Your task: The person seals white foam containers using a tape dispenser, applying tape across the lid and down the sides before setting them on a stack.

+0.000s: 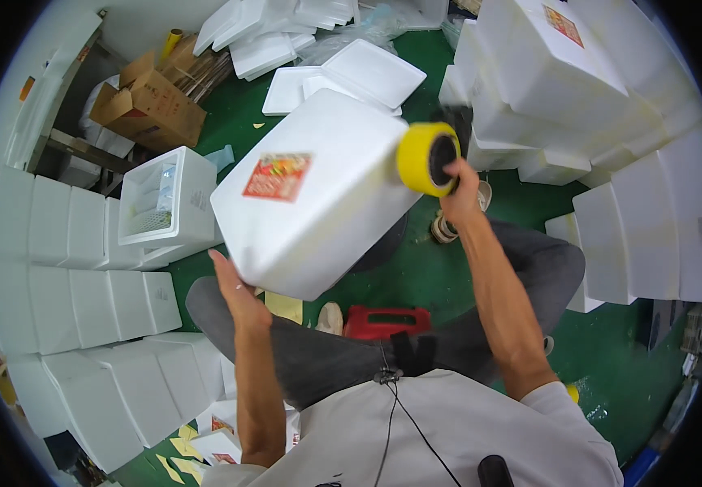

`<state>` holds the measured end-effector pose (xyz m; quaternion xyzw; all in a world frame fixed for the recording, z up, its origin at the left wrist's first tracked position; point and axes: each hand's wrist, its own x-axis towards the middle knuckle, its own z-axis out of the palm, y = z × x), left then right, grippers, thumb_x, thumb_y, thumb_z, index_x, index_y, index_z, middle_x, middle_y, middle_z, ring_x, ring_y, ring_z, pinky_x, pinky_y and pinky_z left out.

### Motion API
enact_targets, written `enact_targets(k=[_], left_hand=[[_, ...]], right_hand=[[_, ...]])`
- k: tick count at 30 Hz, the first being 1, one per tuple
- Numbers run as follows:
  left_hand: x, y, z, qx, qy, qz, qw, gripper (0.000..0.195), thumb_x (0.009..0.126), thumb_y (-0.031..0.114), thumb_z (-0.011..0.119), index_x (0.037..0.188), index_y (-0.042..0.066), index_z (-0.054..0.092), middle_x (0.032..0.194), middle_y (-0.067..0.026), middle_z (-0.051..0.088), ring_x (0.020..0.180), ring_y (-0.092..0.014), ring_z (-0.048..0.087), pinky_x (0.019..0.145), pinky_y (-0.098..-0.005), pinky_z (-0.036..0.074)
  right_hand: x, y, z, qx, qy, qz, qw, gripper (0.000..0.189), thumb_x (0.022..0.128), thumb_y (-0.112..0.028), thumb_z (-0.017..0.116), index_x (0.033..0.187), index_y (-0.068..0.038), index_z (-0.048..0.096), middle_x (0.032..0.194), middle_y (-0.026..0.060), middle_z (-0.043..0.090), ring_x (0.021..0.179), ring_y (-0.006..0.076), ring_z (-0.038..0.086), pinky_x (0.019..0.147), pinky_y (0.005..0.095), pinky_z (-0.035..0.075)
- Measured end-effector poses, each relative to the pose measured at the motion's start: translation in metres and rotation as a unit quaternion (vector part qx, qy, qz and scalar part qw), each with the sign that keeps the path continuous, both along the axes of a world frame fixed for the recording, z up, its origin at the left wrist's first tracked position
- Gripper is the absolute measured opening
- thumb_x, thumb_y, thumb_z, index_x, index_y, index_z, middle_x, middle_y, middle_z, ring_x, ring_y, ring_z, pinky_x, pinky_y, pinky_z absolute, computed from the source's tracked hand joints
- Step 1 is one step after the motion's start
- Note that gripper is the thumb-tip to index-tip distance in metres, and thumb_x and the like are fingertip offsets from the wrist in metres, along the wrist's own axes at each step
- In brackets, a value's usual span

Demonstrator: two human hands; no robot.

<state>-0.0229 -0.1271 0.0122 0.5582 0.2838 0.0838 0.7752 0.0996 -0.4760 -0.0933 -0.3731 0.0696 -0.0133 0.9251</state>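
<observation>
A white foam box (326, 182) with a red printed sticker (278, 176) on one face is tilted in front of me, over a dark support that is mostly hidden. My left hand (242, 298) touches its lower left corner, the thumb side along the edge and the other fingers out of sight beneath. A thick roll of yellow tape (415, 159) is in my right hand (461, 195), whose fingers reach into its dark core, at the box's right end. Whether the tape touches the box cannot be told.
White foam boxes stand stacked at left (107, 304) and right (649, 231). An uncovered foam box (201, 195) holds bagged items. Foam lids (375, 73) lie beyond, near a cardboard box (156, 109). A red plastic object (357, 329) sits between my legs on the green floor.
</observation>
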Motion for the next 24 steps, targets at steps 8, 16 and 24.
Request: enact_targets(k=[8,16,24], left_hand=[[0.062,0.061,0.024,0.375,0.078,-0.096,0.919,0.062,0.093,0.049,0.048,0.124,-0.004,0.052,0.111,-0.0155,0.062,0.094,-0.025,0.059,0.084,-0.0338,0.044],[0.083,0.057,0.004,0.634,0.112,-0.085,0.761,0.066,0.088,0.044,0.054,0.132,-0.004,0.043,0.128,-0.0268,0.050,0.118,-0.042,0.048,0.100,-0.0438,0.036],[0.120,-0.068,0.065,0.657,-0.350,-0.606,0.282,0.061,0.081,0.037,0.064,0.135,0.012,0.048,0.142,-0.0122,0.043,0.133,-0.031,0.037,0.111,-0.0458,0.024]], right_hand=[[0.090,0.056,0.154,-0.328,0.068,0.137,0.932,0.032,0.072,-0.038,0.056,0.086,-0.009,0.058,0.084,0.0078,0.056,0.078,0.0205,0.051,0.073,0.0351,0.039],[0.075,-0.004,0.121,-0.170,0.145,0.208,0.952,0.019,0.070,-0.022,0.055,0.082,-0.007,0.057,0.081,0.0079,0.062,0.074,0.0225,0.060,0.070,0.0403,0.053],[0.071,-0.071,0.005,-0.102,0.223,0.191,0.950,0.073,0.061,-0.001,0.055,0.132,-0.012,0.042,0.092,0.0090,0.056,0.067,0.0155,0.055,0.057,0.0283,0.050]])
